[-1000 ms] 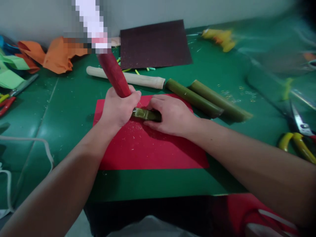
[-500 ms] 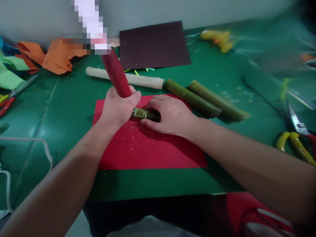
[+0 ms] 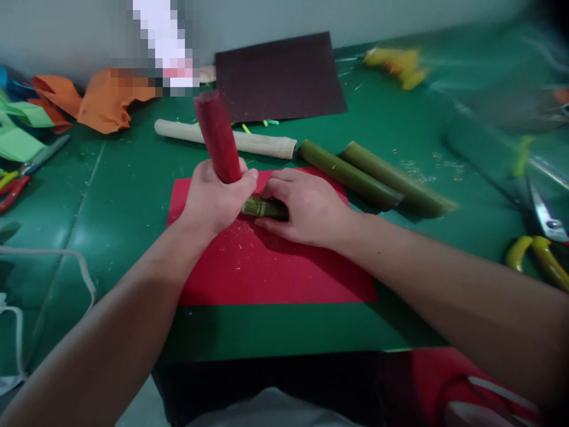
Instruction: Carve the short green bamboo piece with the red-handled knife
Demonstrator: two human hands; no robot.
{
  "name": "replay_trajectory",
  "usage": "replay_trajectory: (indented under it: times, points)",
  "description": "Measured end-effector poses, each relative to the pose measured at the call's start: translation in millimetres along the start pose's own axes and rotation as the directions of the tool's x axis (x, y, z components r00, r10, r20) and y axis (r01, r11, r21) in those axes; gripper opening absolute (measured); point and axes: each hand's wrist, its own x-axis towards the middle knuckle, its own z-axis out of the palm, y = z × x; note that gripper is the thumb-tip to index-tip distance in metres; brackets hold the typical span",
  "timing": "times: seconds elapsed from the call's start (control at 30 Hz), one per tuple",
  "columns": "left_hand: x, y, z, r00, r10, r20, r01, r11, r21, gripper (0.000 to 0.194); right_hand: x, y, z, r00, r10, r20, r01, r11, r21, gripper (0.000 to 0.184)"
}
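Observation:
My left hand (image 3: 217,193) is closed round a thick red handle (image 3: 217,139) that points up and leans a little to the left. Whatever is at the handle's lower end is hidden by my fist. Just right of it, my right hand (image 3: 309,204) grips a short green bamboo piece (image 3: 261,207) from above, fingers behind and thumb in front. Pale scraped marks show near the bamboo's left end, close to my left fist. Both hands work over a red sheet (image 3: 275,279), on which pale shavings are scattered.
Behind the hands lie a pale peeled stick (image 3: 262,144) and two green bamboo lengths (image 3: 351,174). Further back is a dark sheet (image 3: 280,77) and a yellow glue gun (image 3: 395,65). Scissors lie at right (image 3: 544,228) and left (image 3: 33,169), and a white cable (image 3: 66,251) at left.
The red handle stands more upright, its top lower and further right. My left hand has shifted slightly right and down along the bamboo. My right hand keeps its hold.

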Motion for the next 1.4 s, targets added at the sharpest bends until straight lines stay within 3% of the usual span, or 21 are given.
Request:
replay_trajectory:
  times: [0.6,1.0,1.27,1.4]
  points:
    - [11.5,2.0,3.8,0.997,0.024,0.069,-0.026,0.999,0.032,0.034,0.6,-1.6,0.9,1.000,0.013,0.005,-0.013,1.000,-0.020,0.029]
    - [10.6,0.3,8.9,0.995,0.017,-0.094,-0.015,1.000,0.023,0.036,1.7,-2.5,1.2,0.999,0.043,-0.003,-0.043,0.999,-0.022,0.027]
    - [12.4,-2.9,9.2,0.992,0.001,-0.123,-0.007,0.999,-0.052,0.033,1.9,-2.4,-0.2,0.999,0.044,0.017,-0.044,0.999,-0.026,0.028]
    - [13.0,-4.5,5.0,0.997,-0.006,-0.078,-0.003,0.994,-0.109,0.030,2.2,-2.8,-1.4,0.998,0.055,0.025,-0.054,0.998,-0.015,0.026]
